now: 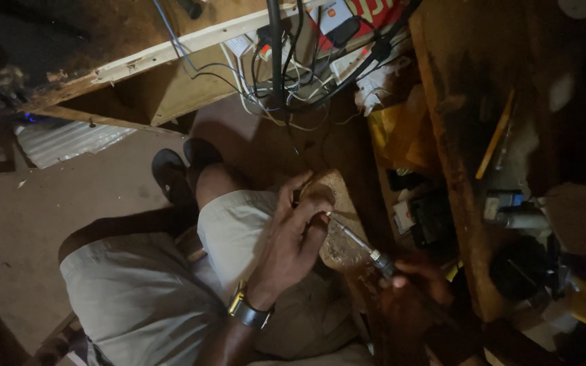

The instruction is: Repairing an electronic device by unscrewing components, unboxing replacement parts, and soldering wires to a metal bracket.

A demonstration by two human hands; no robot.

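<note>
Dim light falls on a bare dirt floor where a person sits in pale shorts, one foot in a dark sandal. Across the knee lies a small wooden block, pale and worn, its far end rounded.

The left hand, a watch on its wrist, curls over the block's far end; its fingers pinch something small against the wood, too hidden to name. The right hand sits in shadow at the block's near right corner, clenched around the dark handle of a screwdriver. The metal shaft slants up and left across the block, and its tip meets the left hand's fingertips.

Behind the knee, a tangle of black and white cables hangs from a pale wooden rail. To the right stands a rough wooden bench, its edge running down beside the right hand, with tools and a yellow bag just past it. A corrugated metal sheet lies on the floor at far left.
</note>
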